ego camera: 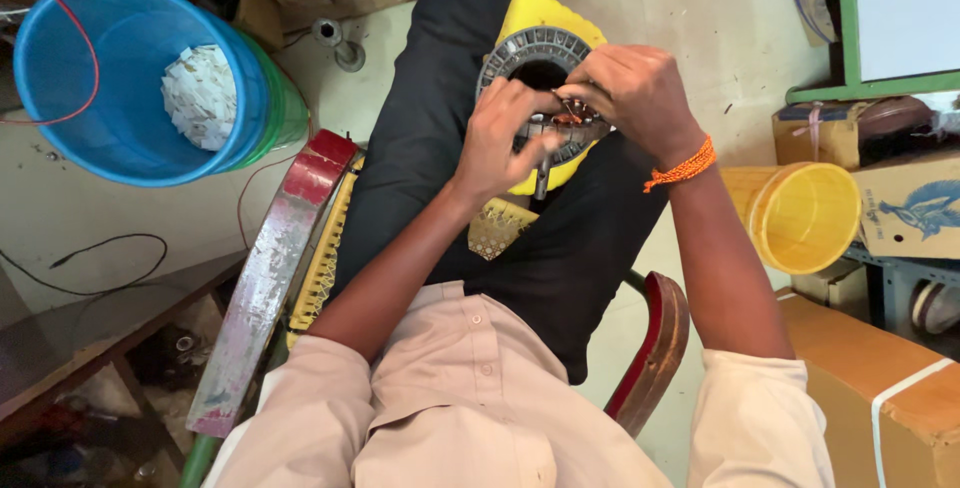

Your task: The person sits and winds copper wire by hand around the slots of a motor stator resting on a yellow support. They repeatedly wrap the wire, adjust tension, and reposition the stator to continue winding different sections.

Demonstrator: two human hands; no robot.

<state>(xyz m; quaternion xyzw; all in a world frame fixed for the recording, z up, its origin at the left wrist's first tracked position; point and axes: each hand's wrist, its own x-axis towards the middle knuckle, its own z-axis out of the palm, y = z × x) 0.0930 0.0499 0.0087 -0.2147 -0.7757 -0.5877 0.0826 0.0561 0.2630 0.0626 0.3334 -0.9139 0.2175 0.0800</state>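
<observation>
A round grey slotted metal ring with copper wire (535,56) rests on my lap over a yellow object (540,10). My left hand (505,138) grips a thin metal tool that points down at the ring's near edge. My right hand (635,88) pinches copper wire at the same edge, with an orange thread band on its wrist. The fingers of both hands hide that part of the ring.
A blue bucket (60,78) with white paper scraps stands at the left, nested in a green one. A yellow bucket (800,213) lies on its side at the right beside cardboard boxes (880,388). The red chair arms (290,238) flank my legs. Loose wires lie on the floor.
</observation>
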